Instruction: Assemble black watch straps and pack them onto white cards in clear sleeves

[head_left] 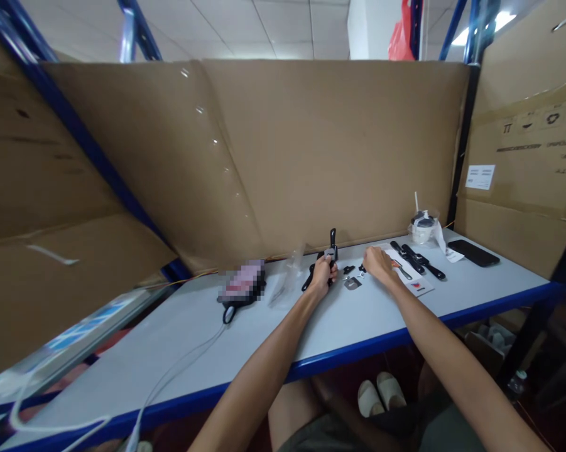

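My left hand (324, 275) is closed around a black-handled tool (332, 238) with a greyish flat head, its handle pointing up. More black handles lie on the table beside and behind that hand, partly hidden by it. My right hand (379, 263) rests low over the table, fingers pinched at a small black part (362, 268). Between the hands are another small black piece (349, 269) and a flat grey metal plate (353, 283). A printed sheet (417, 285) with a tool picture lies partly under my right hand and forearm.
Several black-handled tools (419, 258) lie right of the sheet. Beyond them are a black phone (473, 253) and a lidded cup (423, 231). A clear plastic bag (289, 276) and a cabled device (242, 285) sit to the left. A cardboard wall (339, 150) closes the back.
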Demonstrator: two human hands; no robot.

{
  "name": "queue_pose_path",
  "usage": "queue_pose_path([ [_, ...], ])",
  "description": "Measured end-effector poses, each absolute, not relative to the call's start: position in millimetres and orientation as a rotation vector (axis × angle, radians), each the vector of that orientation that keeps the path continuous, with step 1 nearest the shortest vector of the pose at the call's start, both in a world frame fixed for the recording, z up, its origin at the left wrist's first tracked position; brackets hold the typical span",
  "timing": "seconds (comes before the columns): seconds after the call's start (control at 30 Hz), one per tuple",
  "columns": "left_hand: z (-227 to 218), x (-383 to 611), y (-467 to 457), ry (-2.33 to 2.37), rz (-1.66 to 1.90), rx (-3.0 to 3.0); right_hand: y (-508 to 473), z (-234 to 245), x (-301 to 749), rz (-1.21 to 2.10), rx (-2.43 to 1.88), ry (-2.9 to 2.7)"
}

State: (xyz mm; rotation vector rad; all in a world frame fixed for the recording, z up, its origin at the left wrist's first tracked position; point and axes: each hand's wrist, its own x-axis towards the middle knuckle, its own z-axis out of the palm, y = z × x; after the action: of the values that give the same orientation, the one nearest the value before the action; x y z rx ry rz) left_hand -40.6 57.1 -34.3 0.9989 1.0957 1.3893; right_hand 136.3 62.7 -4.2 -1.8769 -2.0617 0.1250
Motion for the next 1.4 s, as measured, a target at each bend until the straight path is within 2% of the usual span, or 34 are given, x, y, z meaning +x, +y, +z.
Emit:
queue_pose_path([
  [0.8, -31, -41, 55, 1.025, 1.317, 1.033, 74, -14, 132, 0.233, -1.884, -1.940],
  [1.0, -32, -38, 52, 1.047, 1.284, 1.146, 77, -7, 131, 0.495, -1.570, -1.566],
  [1.2, -34, -30, 47, 1.102, 1.223, 1.235, 80, -8, 120, 1.023, -1.276, -1.354],
  [1.4, -35, -23, 44, 1.048, 1.233, 1.278, 79, -14, 114, 0.965, -1.272, -1.372],
])
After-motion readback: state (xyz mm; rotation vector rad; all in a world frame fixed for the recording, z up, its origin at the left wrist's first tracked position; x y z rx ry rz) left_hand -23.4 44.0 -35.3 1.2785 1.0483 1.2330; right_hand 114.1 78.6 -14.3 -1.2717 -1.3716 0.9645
